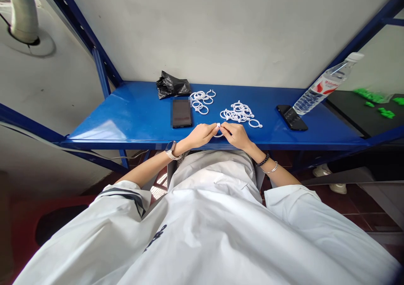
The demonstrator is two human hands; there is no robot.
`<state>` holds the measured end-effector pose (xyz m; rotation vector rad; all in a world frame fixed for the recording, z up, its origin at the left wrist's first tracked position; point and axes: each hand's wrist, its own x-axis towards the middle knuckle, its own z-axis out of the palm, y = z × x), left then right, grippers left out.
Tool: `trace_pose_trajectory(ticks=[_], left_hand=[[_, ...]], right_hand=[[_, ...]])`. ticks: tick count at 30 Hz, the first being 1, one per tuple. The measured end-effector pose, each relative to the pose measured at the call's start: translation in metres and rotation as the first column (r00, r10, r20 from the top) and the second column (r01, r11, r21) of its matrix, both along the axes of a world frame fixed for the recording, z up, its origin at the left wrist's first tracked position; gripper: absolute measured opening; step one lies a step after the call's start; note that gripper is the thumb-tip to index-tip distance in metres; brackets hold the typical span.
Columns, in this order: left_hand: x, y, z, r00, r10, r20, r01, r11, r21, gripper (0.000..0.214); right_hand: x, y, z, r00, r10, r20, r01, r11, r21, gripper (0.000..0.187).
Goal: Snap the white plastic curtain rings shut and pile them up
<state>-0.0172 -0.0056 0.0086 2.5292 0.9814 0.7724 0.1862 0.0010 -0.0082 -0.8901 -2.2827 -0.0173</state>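
Two hands point(202, 134) hold one ring point(218, 125). There are two piles of rings point(239, 112), two phones point(293, 118), one bottle point(326, 85) and one black bag point(172, 85).

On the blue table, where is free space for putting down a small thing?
The widest bare patch of the blue table lies between its left end and the flat black device. Another lies between the right ring pile and the phone by the bottle. The middle is crowded: left hand, right hand, their white ring, left ring pile, black bag.
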Motion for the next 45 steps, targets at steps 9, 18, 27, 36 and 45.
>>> trace_pose_trajectory(ticks=[9, 18, 27, 36, 45], left_hand=[[0.0005, 0.0006, -0.0008, 1.000, 0.004, -0.005, -0.004, 1.000, -0.019, 0.053], [-0.0003, 0.0039, -0.0051, 1.000, 0.007, -0.024, -0.007, 1.000, 0.002, 0.052], [-0.0009, 0.0056, -0.0071, 0.999, -0.008, -0.043, 0.009, 1.000, 0.029, 0.055], [-0.0010, 0.0072, -0.0081, 0.998, -0.001, -0.059, 0.002, 0.999, 0.032, 0.052], [-0.0012, 0.0063, -0.0071, 0.999, 0.002, -0.039, -0.002, 1.000, -0.002, 0.050]], right_hand=[[0.0004, -0.0005, 0.0018, 1.000, -0.004, 0.010, 0.004, 0.999, -0.054, 0.035], [0.0002, 0.0011, 0.0012, 0.996, -0.044, 0.083, 0.050, 0.996, -0.074, 0.038], [0.0000, 0.0013, 0.0005, 0.989, -0.057, 0.138, 0.065, 0.996, -0.057, 0.035], [0.0010, 0.0019, 0.0009, 0.990, -0.042, 0.135, 0.058, 0.991, -0.116, 0.034], [0.0006, 0.0019, 0.0026, 0.995, -0.021, 0.101, 0.039, 0.983, -0.177, 0.033]])
